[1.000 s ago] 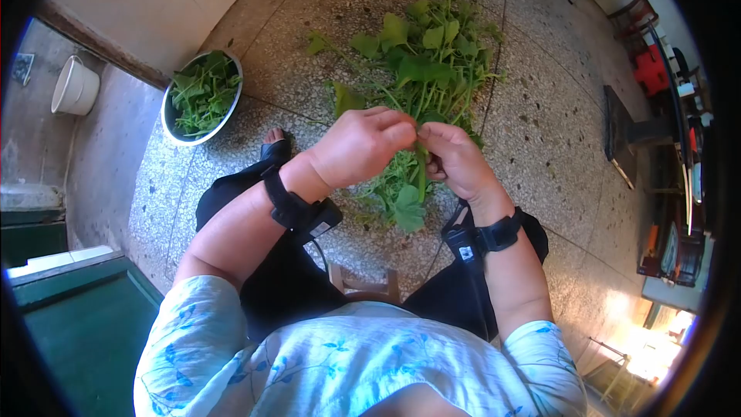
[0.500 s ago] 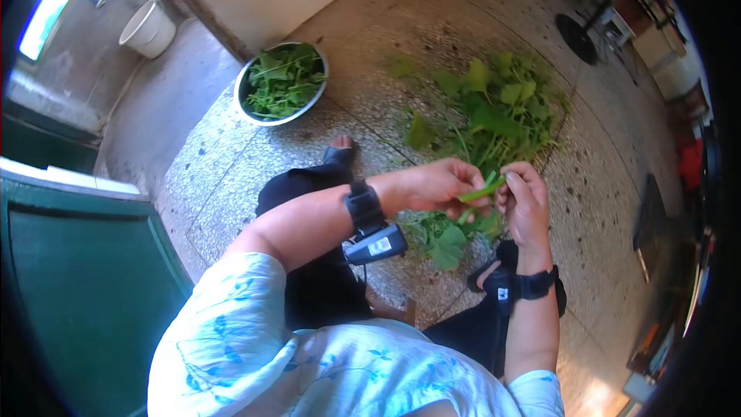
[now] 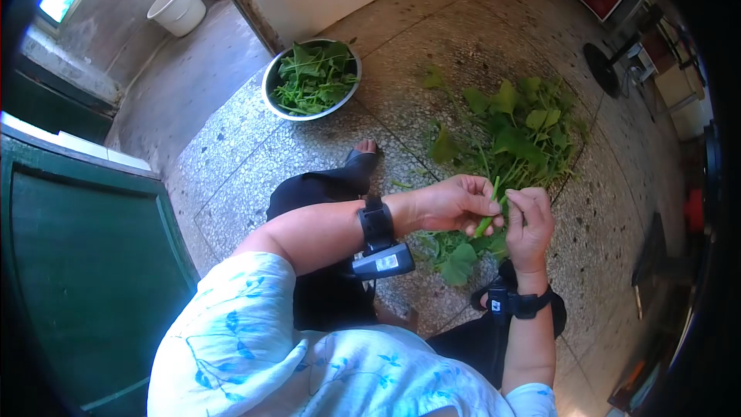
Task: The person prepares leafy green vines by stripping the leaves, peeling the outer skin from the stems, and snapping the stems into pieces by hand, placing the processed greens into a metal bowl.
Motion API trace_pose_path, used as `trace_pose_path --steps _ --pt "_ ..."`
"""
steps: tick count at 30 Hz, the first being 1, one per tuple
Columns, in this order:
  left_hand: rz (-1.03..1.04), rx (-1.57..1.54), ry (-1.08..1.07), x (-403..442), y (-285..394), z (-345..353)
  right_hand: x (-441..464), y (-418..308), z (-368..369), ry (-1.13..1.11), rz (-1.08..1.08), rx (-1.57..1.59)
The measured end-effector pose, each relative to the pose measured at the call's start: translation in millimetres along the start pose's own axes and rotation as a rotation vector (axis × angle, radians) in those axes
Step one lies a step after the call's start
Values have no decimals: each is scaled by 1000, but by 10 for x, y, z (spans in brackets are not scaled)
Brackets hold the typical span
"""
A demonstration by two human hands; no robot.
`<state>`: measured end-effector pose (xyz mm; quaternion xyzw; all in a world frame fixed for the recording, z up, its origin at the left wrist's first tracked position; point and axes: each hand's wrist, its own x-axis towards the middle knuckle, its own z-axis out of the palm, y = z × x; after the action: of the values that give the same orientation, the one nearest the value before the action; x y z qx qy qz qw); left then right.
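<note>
My left hand (image 3: 461,205) is closed around green stems (image 3: 484,225), pinching them between thumb and fingers. Close by on the right, my right hand (image 3: 530,224) has its fingertips pressed together beside the stems; whatever is in that pinch is too small to make out. Below and beyond both hands, a heap of leafy green vines (image 3: 525,135) lies on the floor. More cut leaves (image 3: 458,264) rest under my hands, between my feet. Farther off to the left stands a metal basin (image 3: 272,102) filled with picked greens (image 3: 315,77).
The speckled stone floor (image 3: 239,158) carries scattered dark bits. A white bucket (image 3: 177,8) stands by the far left wall, and a green door (image 3: 85,270) is at my left. On the right are a black round base (image 3: 600,69) and a dark flat board (image 3: 654,251).
The stems in my left hand have turned from nearly level to more upright. My right hand has come off the stem end and is pinched beside it. The whole view has shifted slightly.
</note>
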<state>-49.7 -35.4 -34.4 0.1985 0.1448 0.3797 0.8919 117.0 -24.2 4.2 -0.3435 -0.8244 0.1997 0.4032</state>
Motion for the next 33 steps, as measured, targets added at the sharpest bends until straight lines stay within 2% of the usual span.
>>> trace_pose_path --steps 1,3,5,7,9,12,15,16,19,20,21,22,24,26,28,30,31,32,33 --pt "1 -1 2 2 -7 -1 -5 -13 24 34 -56 -101" --pt "62 -38 70 -9 -2 8 -34 -19 88 23 -63 -111" --pt "65 -24 100 -42 30 -1 -51 -37 162 67 72 79" --pt "69 -6 129 -98 51 -38 -89 -45 164 81 109 164" --pt "156 41 255 -127 147 -217 -112 -64 141 6 283 382" --pt "227 173 564 -253 389 -542 -134 -85 66 -114 378 413" --pt "281 311 838 -512 748 -960 -216 -1 -13 -123 446 479" --pt "320 338 870 -626 883 -1294 -233 5 -63 -140 474 460" --pt "527 422 1174 -1078 1386 -1979 -299 62 -157 -131 502 442" --pt "486 256 1431 -1188 1539 -2024 -339 91 -188 -130 533 425" --pt "556 395 1580 -1333 1537 -2012 -368 90 -221 -132 537 426" --pt "477 481 1713 -1464 1552 -2146 -379 80 -257 -129 555 403" --pt "455 479 1743 -1506 1466 -2497 -430 134 -305 -118 577 375" --pt "48 1373 1460 -1433 1219 -3228 -480 197 -365 -91 615 386" --pt "-18 814 1315 -969 1060 -2468 -510 249 -413 -97 638 325" --pt "-49 747 1210 -443 867 -2165 -537 264 -508 -80 628 240" --pt "-51 668 1164 -155 730 -2149 -453 146 -528 -44 748 313" --pt "-168 768 1064 97 630 -2185 -486 142 -545 -38 790 317" --pt "-187 765 1003 355 489 -2118 -509 139 -599 -51 965 441"
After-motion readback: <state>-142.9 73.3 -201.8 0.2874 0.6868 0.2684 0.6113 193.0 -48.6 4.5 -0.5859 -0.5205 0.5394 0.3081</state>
